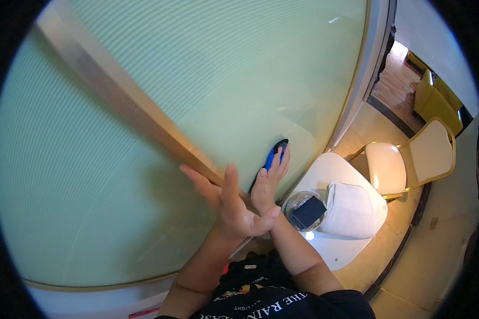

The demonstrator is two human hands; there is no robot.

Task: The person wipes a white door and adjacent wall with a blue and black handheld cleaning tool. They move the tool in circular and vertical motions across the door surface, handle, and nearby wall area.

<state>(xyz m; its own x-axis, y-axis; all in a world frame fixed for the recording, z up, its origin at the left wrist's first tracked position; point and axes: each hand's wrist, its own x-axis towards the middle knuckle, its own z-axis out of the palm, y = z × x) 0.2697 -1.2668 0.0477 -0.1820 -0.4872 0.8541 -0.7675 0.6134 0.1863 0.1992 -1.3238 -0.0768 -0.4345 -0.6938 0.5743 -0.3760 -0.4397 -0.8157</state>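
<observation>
A ribbed, pale green glass panel [143,79] fills the space in front of me. A long, flat-sided bar [139,107] runs slantwise across it. My left hand [237,203] is beside the bar's lower end, its fingers spread and seeming to touch it. Against the glass, my right hand [271,175] lies along a blue and black hand-held pad [270,157], fingers stretched over it. The palm hides part of the pad. My left hand's thumb overlaps the right wrist in the view.
To the right stands a white table [335,259] with a folded white cloth [351,211] and a clear bowl [293,201] holding a dark block [309,211]. Beyond it are a gold-framed chair [385,167] and a yellow-green sofa [435,99] past a doorway.
</observation>
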